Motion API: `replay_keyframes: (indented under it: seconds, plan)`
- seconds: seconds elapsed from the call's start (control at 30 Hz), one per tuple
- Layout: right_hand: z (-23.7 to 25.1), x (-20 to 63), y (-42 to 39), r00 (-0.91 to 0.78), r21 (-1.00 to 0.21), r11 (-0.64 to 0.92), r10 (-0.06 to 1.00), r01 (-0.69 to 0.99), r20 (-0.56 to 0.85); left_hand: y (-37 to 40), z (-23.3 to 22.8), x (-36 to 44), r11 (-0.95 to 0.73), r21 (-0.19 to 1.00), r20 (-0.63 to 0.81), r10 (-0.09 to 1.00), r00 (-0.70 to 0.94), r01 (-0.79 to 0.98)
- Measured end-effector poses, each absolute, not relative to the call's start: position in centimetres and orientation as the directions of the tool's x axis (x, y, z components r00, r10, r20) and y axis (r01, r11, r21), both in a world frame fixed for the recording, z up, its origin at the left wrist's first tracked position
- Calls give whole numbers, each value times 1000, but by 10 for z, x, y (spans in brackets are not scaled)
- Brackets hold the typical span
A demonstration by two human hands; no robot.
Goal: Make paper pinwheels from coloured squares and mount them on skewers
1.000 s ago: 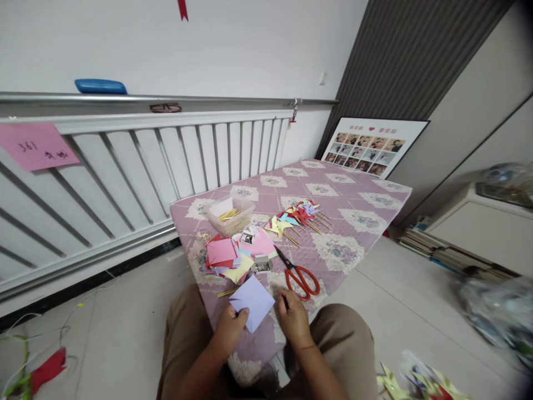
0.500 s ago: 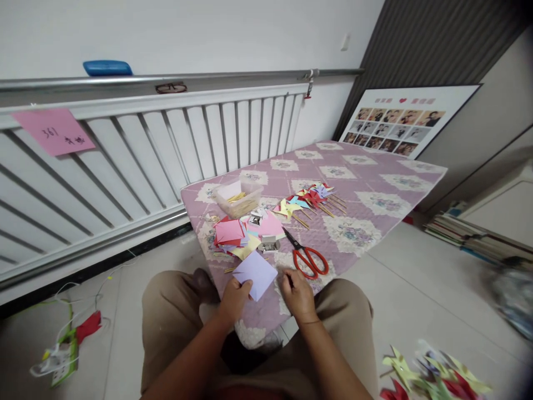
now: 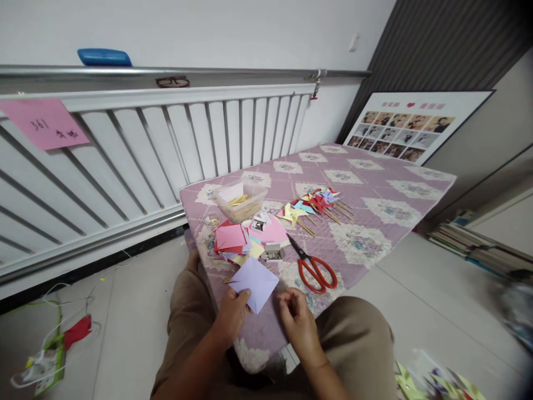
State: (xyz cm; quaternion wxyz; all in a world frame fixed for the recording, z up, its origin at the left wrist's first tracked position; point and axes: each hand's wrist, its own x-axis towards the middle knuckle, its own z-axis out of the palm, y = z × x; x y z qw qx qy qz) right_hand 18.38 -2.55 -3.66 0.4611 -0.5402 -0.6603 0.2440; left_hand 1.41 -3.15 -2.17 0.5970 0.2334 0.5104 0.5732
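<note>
A lilac square of paper with slits cut in from its corners is pinched between the thumb and fingers of my left hand. Just right of the paper, apart from it, my right hand is closed with curled fingers; whether something small is in them is hidden. Red-handled scissors lie slightly open beyond my right hand. Behind the lilac sheet is a pile of coloured paper squares, pink on top. Small open boxes of metal pins sit beside the pile.
A clear plastic box holds thin sticks at the back left of the cloth-covered table. Finished paper pinwheels on sticks lie further right. More pinwheels are on the floor. A white radiator runs along the wall.
The view has shifted a little. My left knee has moved inward, to the right. The lilac paper stays in my left hand, and my right hand remains closed near it.
</note>
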Motion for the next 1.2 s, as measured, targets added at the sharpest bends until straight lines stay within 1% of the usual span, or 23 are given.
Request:
replay_keyframes:
  seconds: [0.1,0.2,0.3,0.4,0.47,0.53,0.63,0.73,0.8,0.97,1.1,1.2]
  plan:
    - [-30,172,-36,-153,-878,314,949,361,277,-30,-13,12,183,773,-322,938,-127,-608]
    - [-26,161,-37,-225,-903,317,940,289,258,-28,-6,8,210,711,-333,941,-59,-671]
    - [-30,152,-35,-154,-900,332,942,283,299,-26,-2,4,245,694,-352,936,-22,-677]
    - [-35,147,-35,-64,-861,372,925,346,374,-23,-2,2,259,686,-370,929,-19,-680]
    - [-36,145,-35,-92,-841,390,918,376,385,-22,-2,2,269,678,-383,923,-16,-684]
    - [-34,145,-34,-131,-837,387,921,387,366,-21,-2,2,278,668,-387,922,-4,-690]
    - [-29,145,-29,-124,-848,368,930,383,347,-20,-1,2,296,667,-383,923,27,-683]
    - [-27,144,-23,-122,-849,383,923,364,364,-20,-1,4,302,685,-378,925,31,-663]
    - [-27,144,-21,-116,-850,387,922,357,371,-19,-1,7,297,700,-381,925,13,-649]
    - [-27,144,-21,-114,-851,387,921,355,371,-16,3,13,239,718,-398,912,-104,-654]
    - [-24,144,-21,-151,-842,417,909,342,389,-15,8,16,205,674,-382,919,-96,-710]
    - [-23,144,-22,-175,-853,406,913,329,367,-15,11,18,206,664,-395,913,-103,-719]
